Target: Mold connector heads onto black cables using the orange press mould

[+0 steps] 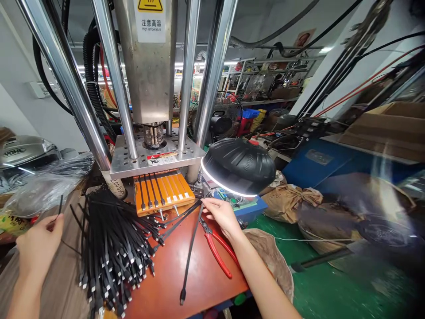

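At the left edge, my left hand [41, 243] pinches the end of a thin black cable [60, 204], beside a large heap of black cables [113, 252]. My right hand [221, 215] has thumb and fingers closed on a flat black cable [191, 257] that hangs down over the reddish-brown table [166, 283]. Behind the heap, an orange fixture [166, 190] sits under the press plate, with several black cables in its left slots and pale pieces in its right ones. Red-handled pliers [215, 252] lie just below my right hand.
A metal press [156, 159] with upright chrome posts rises behind the fixture. To its right is a lit black round lamp [239, 166] over a blue control box [250, 210]. A blurred fan [381, 230] stands at the right. Plastic-bagged cables [49, 181] lie at the left.
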